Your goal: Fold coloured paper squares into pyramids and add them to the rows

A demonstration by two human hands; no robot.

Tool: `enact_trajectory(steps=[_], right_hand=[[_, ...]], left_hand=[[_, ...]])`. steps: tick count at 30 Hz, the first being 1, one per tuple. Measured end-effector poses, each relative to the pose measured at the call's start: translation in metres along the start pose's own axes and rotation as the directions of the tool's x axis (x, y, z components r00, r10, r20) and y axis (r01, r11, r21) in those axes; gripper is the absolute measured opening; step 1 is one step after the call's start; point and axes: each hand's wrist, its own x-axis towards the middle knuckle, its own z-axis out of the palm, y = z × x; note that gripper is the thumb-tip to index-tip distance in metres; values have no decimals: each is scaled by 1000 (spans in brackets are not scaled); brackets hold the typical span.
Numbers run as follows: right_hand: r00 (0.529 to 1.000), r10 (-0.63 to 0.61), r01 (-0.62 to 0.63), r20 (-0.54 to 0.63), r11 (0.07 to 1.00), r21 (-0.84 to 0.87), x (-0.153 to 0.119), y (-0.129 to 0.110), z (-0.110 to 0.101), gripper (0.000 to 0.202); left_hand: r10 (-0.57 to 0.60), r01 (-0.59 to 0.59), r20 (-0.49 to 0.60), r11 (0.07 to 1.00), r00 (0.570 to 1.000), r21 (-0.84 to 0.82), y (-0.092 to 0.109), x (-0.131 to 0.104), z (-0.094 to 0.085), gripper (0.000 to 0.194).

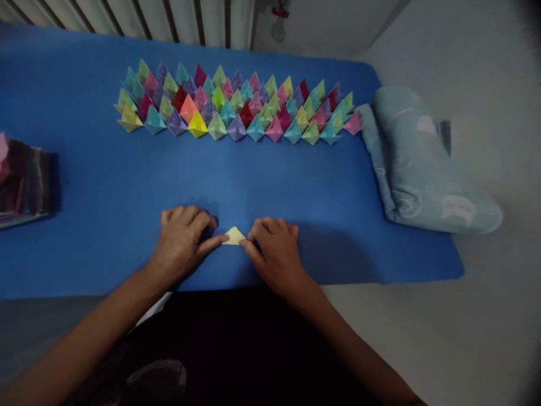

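Observation:
A small pale yellow paper triangle (pixel 234 235), folded, lies on the blue surface near its front edge, point facing away from me. My left hand (pixel 180 239) presses the triangle's left corner with the thumb, its other fingers curled. At the right corner, my right hand (pixel 276 251) holds the paper with thumb and bent forefinger. Both thumbs cover the corners, so the fold there is partly hidden. Beyond my hands stand several rows of folded paper boats (pixel 236 128) in yellow, pink, blue, green, red and purple.
The blue table or mat (pixel 105 186) runs under everything. On the left is a dark stack (pixel 31 180) with something pink on top. A folded grey-blue patterned cloth (pixel 418 163) overhangs the right end. White slats (pixel 186 20) stand behind the far edge.

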Motion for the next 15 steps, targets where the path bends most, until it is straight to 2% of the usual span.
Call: enact_trajectory(steps=[5,7,15], right_hand=[[1000,-7,8,8,1000,-17,2,1,0,16],[1000,-7,7,3,1000,-14,3,1,1,17],[999,-5,7,-34,999,43,-1,4,3,14]], left_hand=[[-40,30,-47,981,998,-194,-3,-10,-11,22],[-64,55,-33,971,997,-233,1,-15,-14,21],[-119,136,102,974,988,-181,17,-16,-11,14]])
